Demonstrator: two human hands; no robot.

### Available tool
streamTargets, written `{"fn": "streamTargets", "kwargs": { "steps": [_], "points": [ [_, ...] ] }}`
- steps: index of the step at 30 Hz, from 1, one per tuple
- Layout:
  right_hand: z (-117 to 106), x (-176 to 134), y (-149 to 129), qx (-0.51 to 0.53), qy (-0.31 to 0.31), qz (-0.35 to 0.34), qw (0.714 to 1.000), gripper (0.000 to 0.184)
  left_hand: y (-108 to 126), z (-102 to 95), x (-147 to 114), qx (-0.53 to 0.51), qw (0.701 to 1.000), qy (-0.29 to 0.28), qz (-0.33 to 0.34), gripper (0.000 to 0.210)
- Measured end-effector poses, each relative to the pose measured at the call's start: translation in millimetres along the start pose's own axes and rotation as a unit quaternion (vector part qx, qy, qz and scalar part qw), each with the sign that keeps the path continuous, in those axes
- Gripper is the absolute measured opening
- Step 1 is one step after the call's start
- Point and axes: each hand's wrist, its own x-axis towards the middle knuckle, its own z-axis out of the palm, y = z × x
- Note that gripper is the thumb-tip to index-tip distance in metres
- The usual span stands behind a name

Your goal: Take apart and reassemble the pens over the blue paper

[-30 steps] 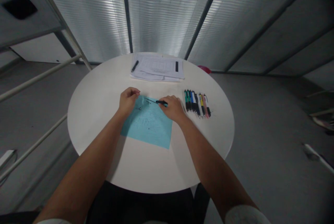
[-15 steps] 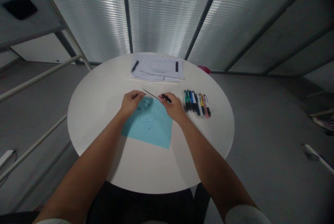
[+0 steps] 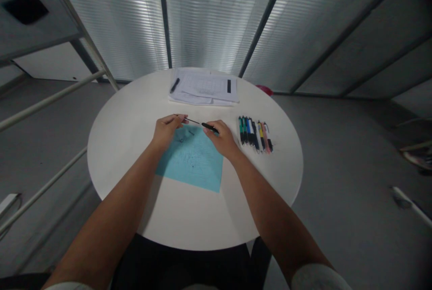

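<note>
Pinched in my left hand [image 3: 166, 131] is a thin dark pen refill [image 3: 192, 121], pointing right above the far edge of a blue sheet [image 3: 191, 168]. My right hand [image 3: 223, 139] is closed on a black pen barrel [image 3: 210, 128], its end directed left toward the refill's tip. A small gap seems to lie between the two. On the sheet below are small dark parts [image 3: 181, 140], too small to name, and a short thin piece [image 3: 191, 133] that may be a spring.
A row of several pens [image 3: 254, 134] lies to the right on the round white table [image 3: 192, 218]. Farther back is a stack of printed papers [image 3: 202, 87] with a black pen [image 3: 174, 85] on it. White rails [image 3: 50, 105] stand at the left.
The refill, earlier at my right fingertips, is now pinched in my left hand. In my right hand the black barrel has turned to point left.
</note>
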Motion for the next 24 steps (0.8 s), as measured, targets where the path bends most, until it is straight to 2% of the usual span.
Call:
{"fn": "streamTargets", "kwargs": {
  "steps": [4,9,16,20,24],
  "points": [
    [-1.6,-0.5,1.7,-0.044,-0.002,0.02,0.999,0.028,-3.1,0.5,3.3,-0.079,0.996,0.017,-0.028,0.024],
    [-1.5,-0.9,1.4,-0.08,-0.009,0.029,0.996,0.028,-4.7,-0.3,6.0,-0.109,0.993,0.027,-0.033,0.024],
    [-2.2,-1.6,-4.2,-0.113,-0.023,0.019,0.993,0.026,-7.0,-0.5,4.1,-0.075,0.996,0.01,-0.048,0.026],
    [-2.9,-1.4,-5.5,-0.114,-0.029,0.019,0.993,0.025,-5.0,0.4,3.2,-0.053,0.998,0.009,-0.036,0.026],
    [-2.6,-1.4,-3.9,-0.116,-0.028,0.022,0.993,0.024,-2.2,0.9,1.5,-0.038,0.999,-0.017,-0.016,0.034]
  ]
}}
